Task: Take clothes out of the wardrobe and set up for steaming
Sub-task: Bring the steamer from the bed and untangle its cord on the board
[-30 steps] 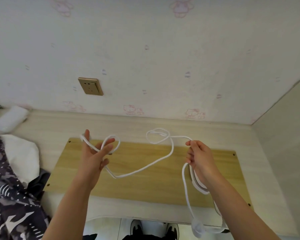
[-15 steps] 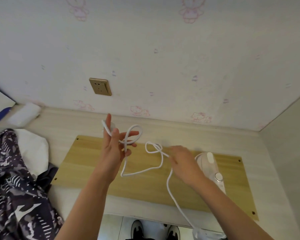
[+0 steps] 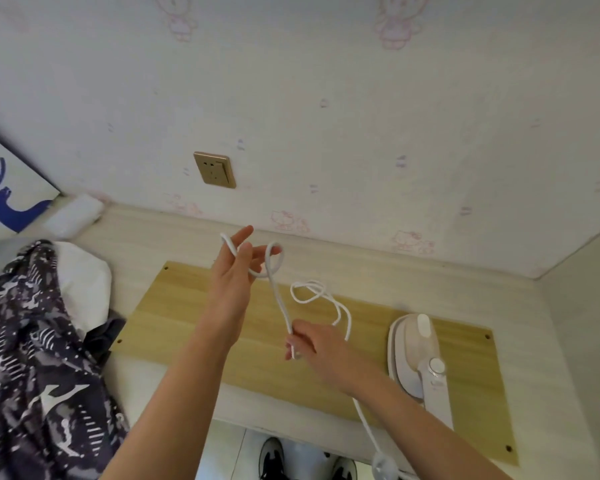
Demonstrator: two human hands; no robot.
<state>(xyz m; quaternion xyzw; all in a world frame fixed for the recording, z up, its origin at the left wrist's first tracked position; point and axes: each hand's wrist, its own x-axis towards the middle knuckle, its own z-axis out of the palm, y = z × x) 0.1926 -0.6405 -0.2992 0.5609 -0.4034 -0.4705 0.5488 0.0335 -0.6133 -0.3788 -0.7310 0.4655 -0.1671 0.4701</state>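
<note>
A white handheld steamer (image 3: pixel 420 358) lies on the yellow wooden board (image 3: pixel 187 317) at the right. Its white cord (image 3: pixel 326 299) loops over the board and trails off the front edge. My left hand (image 3: pixel 236 271) is raised above the board's far edge with a loop of the cord hooked around its fingers. Lower and nearer, my right hand (image 3: pixel 312 348) pinches a straight run of the same cord. A dark patterned garment (image 3: pixel 32 358) is heaped at the left. A gold wall socket (image 3: pixel 215 169) sits on the wall above.
A white cushion (image 3: pixel 84 282) lies behind the garment, a white roll (image 3: pixel 73 216) by the wall and a blue deer picture (image 3: pixel 7 199) at the far left. A side panel (image 3: pixel 589 306) closes the right. My shoes (image 3: pixel 274 459) show below the desk's front edge.
My right hand let go of the steamer, which now lies on the board, and took the cord near the middle. My left hand rose toward the wall with its loop.
</note>
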